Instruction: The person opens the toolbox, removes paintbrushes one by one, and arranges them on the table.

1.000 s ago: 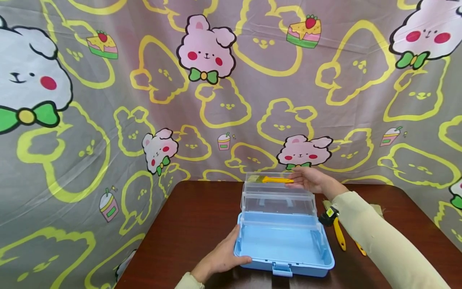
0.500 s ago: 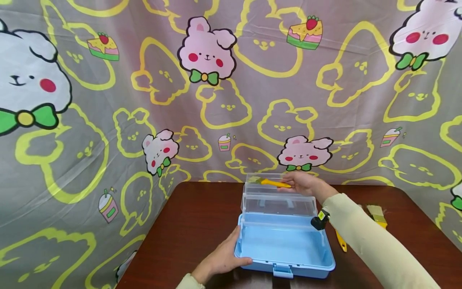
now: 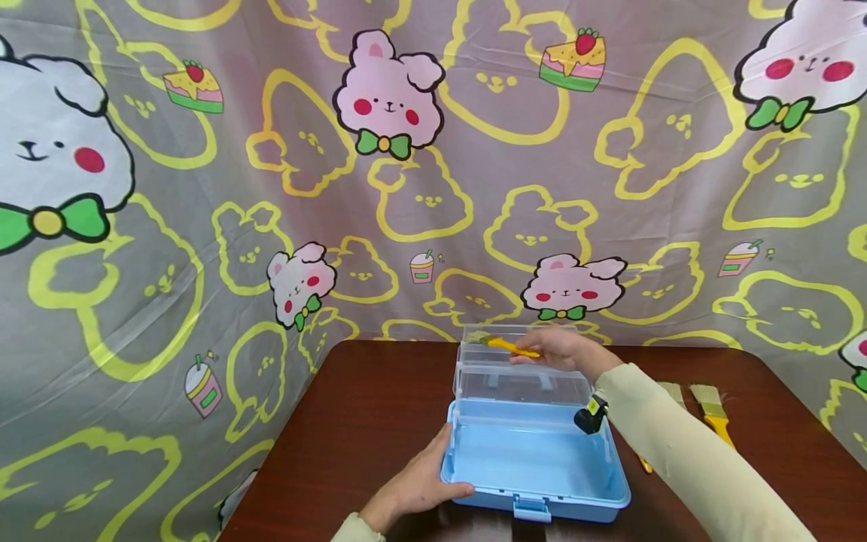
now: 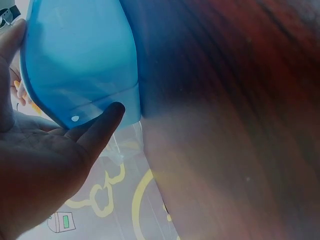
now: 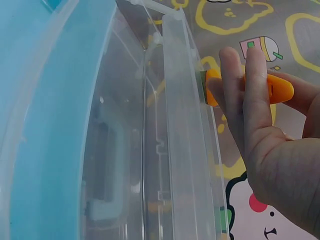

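A light blue plastic toolbox (image 3: 535, 494) stands on the table with its clear lid raised behind it and a clear tray (image 3: 521, 385) lifted over its back. My left hand (image 3: 421, 473) grips the front left corner, thumb on the rim; in the left wrist view a finger lies along the box's wall (image 4: 85, 60). Over the raised tray, my right hand (image 3: 561, 350) pinches a paintbrush by its yellow handle (image 5: 281, 90). The brush's bristles (image 3: 477, 336) point left, and the handle's end dips slightly right. The toolbox's bottom shows bare blue plastic.
Right of the toolbox lie more yellow-handled paintbrushes, one in full view (image 3: 713, 410) and another partly behind my right sleeve (image 3: 670, 391). A dark brown table (image 3: 359, 406) runs back to a patterned curtain (image 3: 406, 188). The latch (image 3: 531, 507) hangs at the front.
My right hand has moved left along the brush, its fingers now closer round the handle. The handle's end has tipped lower. My left hand stays on the toolbox.
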A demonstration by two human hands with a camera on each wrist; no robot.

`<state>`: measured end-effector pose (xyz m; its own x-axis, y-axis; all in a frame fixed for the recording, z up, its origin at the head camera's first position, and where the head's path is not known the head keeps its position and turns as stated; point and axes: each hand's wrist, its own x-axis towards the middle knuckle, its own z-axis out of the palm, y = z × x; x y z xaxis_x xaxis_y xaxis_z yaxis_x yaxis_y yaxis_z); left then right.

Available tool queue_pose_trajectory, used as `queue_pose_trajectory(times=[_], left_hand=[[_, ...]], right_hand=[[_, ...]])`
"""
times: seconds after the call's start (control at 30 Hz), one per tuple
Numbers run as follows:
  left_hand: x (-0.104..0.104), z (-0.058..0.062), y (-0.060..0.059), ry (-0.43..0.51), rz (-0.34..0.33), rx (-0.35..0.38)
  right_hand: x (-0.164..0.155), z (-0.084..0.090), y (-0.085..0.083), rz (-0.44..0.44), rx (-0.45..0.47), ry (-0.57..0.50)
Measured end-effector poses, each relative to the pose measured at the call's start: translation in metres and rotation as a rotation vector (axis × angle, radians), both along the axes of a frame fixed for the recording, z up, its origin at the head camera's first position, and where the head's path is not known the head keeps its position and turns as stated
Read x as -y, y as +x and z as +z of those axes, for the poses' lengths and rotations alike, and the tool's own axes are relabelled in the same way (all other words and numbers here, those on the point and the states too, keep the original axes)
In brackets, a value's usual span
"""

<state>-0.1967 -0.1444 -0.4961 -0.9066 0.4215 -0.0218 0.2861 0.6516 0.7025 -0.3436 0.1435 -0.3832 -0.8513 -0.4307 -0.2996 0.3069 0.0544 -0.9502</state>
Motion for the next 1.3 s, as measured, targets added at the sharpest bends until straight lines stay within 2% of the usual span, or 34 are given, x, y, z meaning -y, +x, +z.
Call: queue_pose_trajectory(times=[0.2, 0.43, 0.67, 0.93, 1.3], left_hand=[[-0.001, -0.002, -0.002, 0.014, 0.017, 0.042], [-0.001, -0.003, -0.004, 0.012, 0.012, 0.011], [-0.001, -0.003, -0.004, 0.006, 0.008, 0.007], [0.000, -0.002, -0.001, 0.005, 0.003, -0.003], [0.000, -0.004, -0.003, 0.008, 0.006, -0.014]], right_hand=[[0.003, -0.002, 0.000, 0.043, -0.003, 0.025], [0.003, 0.001, 0.002, 0.101, 0.049, 0.005], [0.003, -0.001, 0.004, 0.114, 0.089, -0.076], [-0.008, -0.001, 0.015, 0.100, 0.014, -0.134], [-0.041, 0.002, 0.040, 0.123, -0.017, -0.225]])
